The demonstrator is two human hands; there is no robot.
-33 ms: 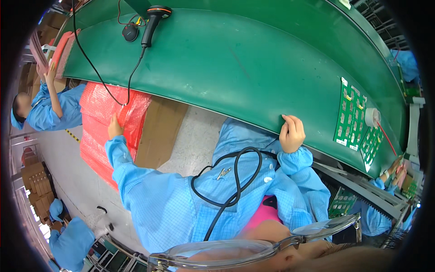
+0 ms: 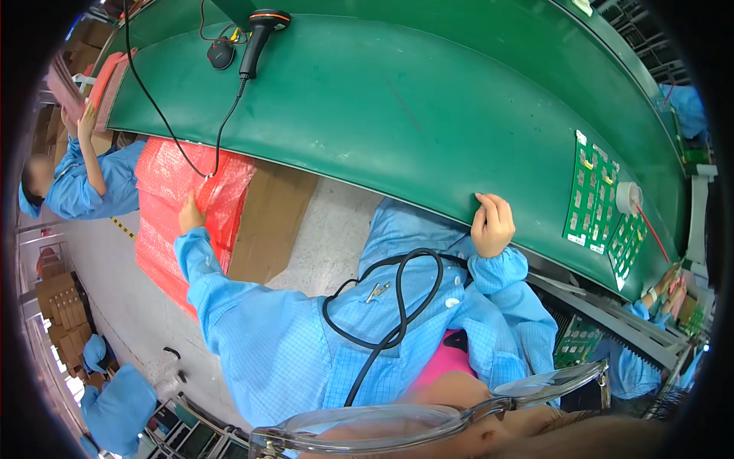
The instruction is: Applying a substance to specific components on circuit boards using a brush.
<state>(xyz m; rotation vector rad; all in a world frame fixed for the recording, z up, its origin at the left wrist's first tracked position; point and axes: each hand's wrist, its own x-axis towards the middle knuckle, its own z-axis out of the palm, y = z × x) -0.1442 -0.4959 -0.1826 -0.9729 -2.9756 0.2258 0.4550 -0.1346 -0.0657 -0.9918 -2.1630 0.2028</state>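
Observation:
Red bubble wrap [image 2: 164, 180] lies in a stack at the left, below the table's front edge, over an open cardboard box [image 2: 275, 214]. My left hand [image 2: 191, 214] is closed at the wrap, its thumb and a finger pressed against the red film; the other fingers are partly hidden. My right hand [image 2: 493, 223] rests on the front edge of the green-topped table [image 2: 359, 99], its fingers loosely bent and slightly apart, with nothing visible in them.
A black handheld scanner [image 2: 262, 42] stands at the back left, its cable hanging over the wrap. Green circuit boards [image 2: 589, 191] and a white tape roll [image 2: 628, 197] lie at the right. A co-worker in blue [image 2: 95, 180] handles pink material at the left; another person's hands [image 2: 669, 287] show at the right.
My left hand has shifted slightly to the left, and the wrap's lower edge has moved a little with it. My right hand has stayed in place.

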